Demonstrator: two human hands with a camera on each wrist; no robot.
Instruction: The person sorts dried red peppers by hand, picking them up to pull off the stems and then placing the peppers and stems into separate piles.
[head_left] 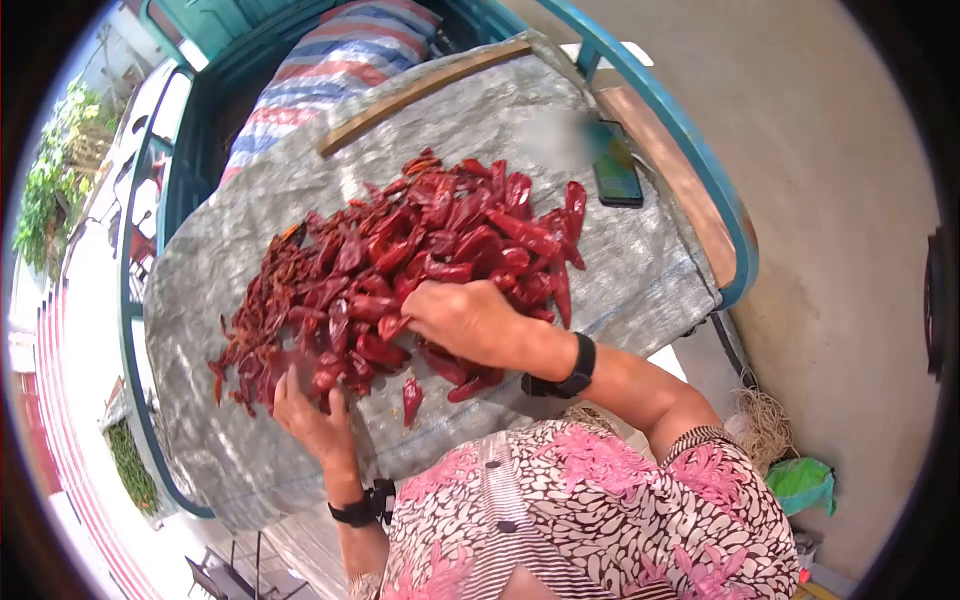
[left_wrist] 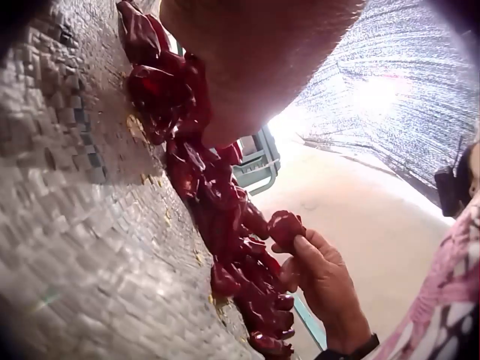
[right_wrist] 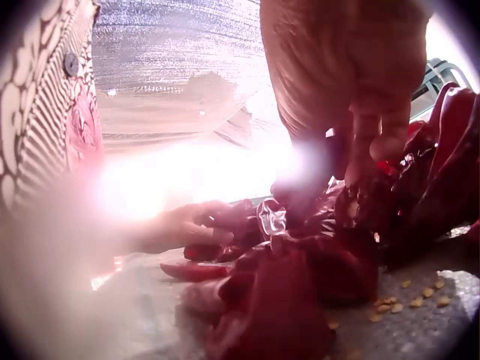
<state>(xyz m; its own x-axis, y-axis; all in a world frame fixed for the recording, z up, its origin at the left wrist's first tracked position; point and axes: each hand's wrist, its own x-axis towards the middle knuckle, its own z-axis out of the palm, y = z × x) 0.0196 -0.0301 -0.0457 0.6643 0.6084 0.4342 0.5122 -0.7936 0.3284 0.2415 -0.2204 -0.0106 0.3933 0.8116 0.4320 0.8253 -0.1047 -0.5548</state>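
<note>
A heap of dried red chili peppers (head_left: pixel 430 230) is spread over a grey woven sheet (head_left: pixel 640 270). At the heap's near side my right hand (head_left: pixel 470 320) is bent down over the peppers. The left wrist view shows that hand (left_wrist: pixel 326 281) pinching a wrinkled red chili pepper (left_wrist: pixel 286 227) between thumb and fingers. To the left, my left hand (head_left: pixel 315 425) lies at the heap's near edge with fingers apart, touching the peppers. In the right wrist view the left hand (right_wrist: pixel 184 227) reaches toward them from the side. One loose pepper (head_left: pixel 412 400) lies between the hands.
A phone (head_left: pixel 617 170) lies on the sheet at the right. Along the far edge runs a wooden strip (head_left: pixel 425 95), with a striped bag (head_left: pixel 330 70) beyond it. Teal metal rails (head_left: pixel 690 130) border the sheet. Pale seeds (right_wrist: pixel 397 306) are scattered beside the peppers.
</note>
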